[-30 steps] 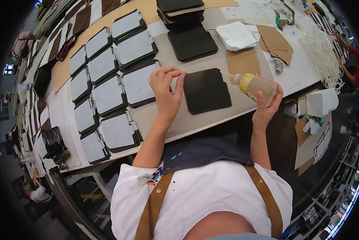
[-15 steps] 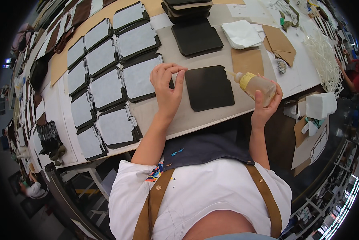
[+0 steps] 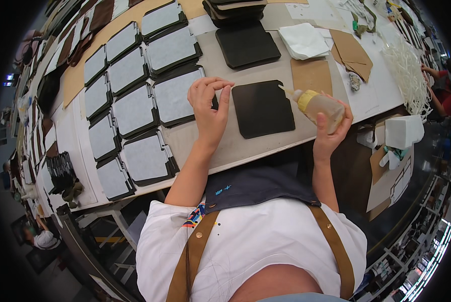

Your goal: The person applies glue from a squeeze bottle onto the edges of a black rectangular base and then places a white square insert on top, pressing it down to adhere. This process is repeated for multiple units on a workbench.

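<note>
A black, flat panel (image 3: 263, 109) with a notched right edge lies on the table in front of me. My right hand (image 3: 334, 123) is wrapped round a squeeze bottle (image 3: 322, 108) with a yellow band and pale contents. Its tilted, thin nozzle points at the panel's upper right edge; whether the tip touches cannot be made out. At the panel's upper left corner is my left hand (image 3: 208, 103), fingers bent and loosely apart, thumb near the index fingertip. Nothing shows in it, and contact with the corner is unclear.
Black panels with pale grey faces (image 3: 135, 111) lie in rows to the left. A black panel (image 3: 247, 45) and a dark stack (image 3: 234, 11) are farther back. White sheets (image 3: 303, 42), brown card (image 3: 312, 78) and white strips (image 3: 405, 75) lie at the right. A person works at far right.
The bottle and my right hand have shifted slightly left and up, the nozzle moving up along the panel's edge. The panel sits marginally higher in view; my left hand has barely moved.
</note>
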Available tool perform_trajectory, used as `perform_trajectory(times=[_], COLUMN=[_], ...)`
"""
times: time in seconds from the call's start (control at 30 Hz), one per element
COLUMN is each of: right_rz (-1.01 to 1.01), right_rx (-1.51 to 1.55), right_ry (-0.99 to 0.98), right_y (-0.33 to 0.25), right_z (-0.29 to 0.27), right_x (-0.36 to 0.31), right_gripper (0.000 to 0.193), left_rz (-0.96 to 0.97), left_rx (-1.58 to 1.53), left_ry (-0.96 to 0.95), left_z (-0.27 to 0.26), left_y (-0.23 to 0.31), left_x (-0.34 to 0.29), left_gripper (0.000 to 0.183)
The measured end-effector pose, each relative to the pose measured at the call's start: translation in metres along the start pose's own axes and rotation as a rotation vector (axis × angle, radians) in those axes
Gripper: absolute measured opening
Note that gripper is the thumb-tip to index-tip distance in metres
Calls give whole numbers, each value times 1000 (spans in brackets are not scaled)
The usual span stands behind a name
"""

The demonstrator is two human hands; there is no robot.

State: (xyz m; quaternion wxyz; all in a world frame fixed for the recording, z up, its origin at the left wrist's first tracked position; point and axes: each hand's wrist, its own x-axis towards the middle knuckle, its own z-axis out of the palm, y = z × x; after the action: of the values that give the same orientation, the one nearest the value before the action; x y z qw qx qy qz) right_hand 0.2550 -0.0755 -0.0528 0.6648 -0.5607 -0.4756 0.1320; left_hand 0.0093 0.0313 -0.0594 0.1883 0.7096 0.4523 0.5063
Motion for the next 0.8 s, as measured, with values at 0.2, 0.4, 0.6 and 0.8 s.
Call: perform_trajectory(times=[0.2, 0.4, 0.6, 0.8], right_rz=[-68, -104, -127, -154], right_rx=[-41, -37, -7, 40], right_ry=[-64, -137, -202, -265], right_y=[-5, -10, -11, -10], right_z=[12, 26, 42, 58], right_x=[-3, -5, -9, -14], right_gripper=[57, 59, 61, 63], left_rz=[3, -20, -37, -10], left_rx=[-1, -64, -92, -33], left_ry=[2, 21, 24, 33], left_z=[0, 0, -2, -5], left_y=[-1, -3, -1, 1], left_x=[-1, 0, -1, -1], left_gripper=[8, 5, 4, 6])
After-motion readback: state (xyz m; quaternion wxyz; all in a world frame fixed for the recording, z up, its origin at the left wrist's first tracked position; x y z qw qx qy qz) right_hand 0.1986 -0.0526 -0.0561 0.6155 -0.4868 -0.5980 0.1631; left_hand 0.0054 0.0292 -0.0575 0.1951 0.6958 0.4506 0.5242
